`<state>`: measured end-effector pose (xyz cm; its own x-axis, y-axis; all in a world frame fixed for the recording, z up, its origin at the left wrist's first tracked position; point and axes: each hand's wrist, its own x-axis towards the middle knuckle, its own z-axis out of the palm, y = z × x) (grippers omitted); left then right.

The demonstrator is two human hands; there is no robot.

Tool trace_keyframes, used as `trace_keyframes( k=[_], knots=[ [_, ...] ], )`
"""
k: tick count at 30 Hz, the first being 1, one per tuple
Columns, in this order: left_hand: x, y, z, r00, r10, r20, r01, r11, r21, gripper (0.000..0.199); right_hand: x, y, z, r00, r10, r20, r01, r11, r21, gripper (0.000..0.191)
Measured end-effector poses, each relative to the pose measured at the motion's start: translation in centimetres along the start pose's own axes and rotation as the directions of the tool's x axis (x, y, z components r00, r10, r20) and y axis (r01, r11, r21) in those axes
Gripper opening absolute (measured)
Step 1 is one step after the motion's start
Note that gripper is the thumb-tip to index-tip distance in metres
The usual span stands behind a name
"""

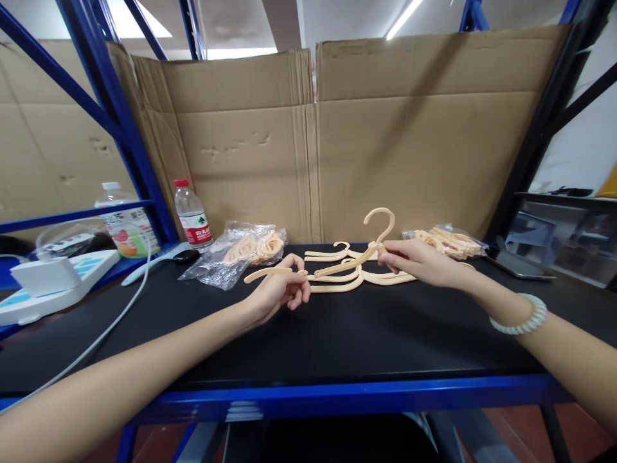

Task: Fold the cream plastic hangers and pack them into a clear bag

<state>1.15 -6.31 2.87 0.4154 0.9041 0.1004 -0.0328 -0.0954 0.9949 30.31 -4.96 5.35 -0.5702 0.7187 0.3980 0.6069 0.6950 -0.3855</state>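
My right hand (421, 260) pinches a beige plastic hanger (357, 261) near the base of its hook, which points up; one arm of the hanger slopes down to the left. Between the fingers of my left hand (282, 289) is a separate curved beige piece (265, 272), its right end close to the tip of that sloping arm. Whether the two touch is hard to tell. Behind and below them, more beige hangers (337, 287) lie flat on the black tabletop (337, 341), partly hidden by the held hanger and my right hand.
Clear plastic bags of beige parts lie at the back left (250, 251) and back right (448, 241). At left stand a red-capped bottle (193, 215), a larger bottle (128, 225) and a white power strip (91, 270) with a cable. A phone (520, 265) lies at right. Cardboard (409, 141) walls the back.
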Motion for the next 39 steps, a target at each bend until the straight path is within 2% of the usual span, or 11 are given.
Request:
trace_keyframes(
  k=[5,9,12,15,19,23,29,37,39],
  knots=[
    [-0.02,-0.28,0.12,0.997,0.043,-0.062,-0.04,0.998,0.053,0.021,-0.05,-0.01,0.11,1.0,0.011,-0.021,-0.01,0.997,0.082,0.032],
    [-0.09,-0.23,0.16,0.989,0.081,-0.12,-0.071,0.994,0.08,0.022,-0.14,-0.01,0.13,1.0,0.01,0.023,-0.016,0.96,0.278,0.025],
    [-0.11,-0.11,0.06,0.991,0.104,-0.08,-0.094,0.989,0.113,0.024,-0.09,-0.08,0.17,0.999,0.008,0.049,-0.028,0.907,0.42,0.029],
    [-0.03,-0.14,-0.1,0.987,0.157,-0.015,-0.153,0.976,0.152,0.027,-0.04,-0.19,0.27,0.999,0.013,0.05,-0.035,0.877,0.48,0.034],
    [0.02,-0.23,-0.01,0.987,0.159,-0.036,-0.156,0.985,0.07,0.03,-0.11,-0.14,0.53,0.998,0.039,0.043,-0.054,0.873,0.484,0.036],
    [0.01,-0.3,0.25,0.987,0.158,-0.009,-0.159,0.986,-0.056,0.032,-0.14,0.0,0.76,0.999,0.049,0.011,-0.048,0.87,0.491,0.037],
    [0.05,-0.5,0.26,0.983,0.185,-0.001,-0.184,0.975,-0.127,0.028,-0.21,-0.37,0.63,0.995,0.044,-0.086,-0.008,0.922,0.388,0.039],
    [-0.21,-0.03,0.33,0.993,0.108,0.044,-0.094,0.968,-0.233,0.022,-0.5,-0.83,0.72,0.995,0.036,-0.091,-0.002,0.939,0.343,0.038],
    [-0.2,-0.04,0.21,0.996,0.081,0.027,-0.072,0.965,-0.252,0.021,-0.51,-0.8,0.8,0.994,0.022,-0.103,0.015,0.938,0.347,0.037]
  ],
)
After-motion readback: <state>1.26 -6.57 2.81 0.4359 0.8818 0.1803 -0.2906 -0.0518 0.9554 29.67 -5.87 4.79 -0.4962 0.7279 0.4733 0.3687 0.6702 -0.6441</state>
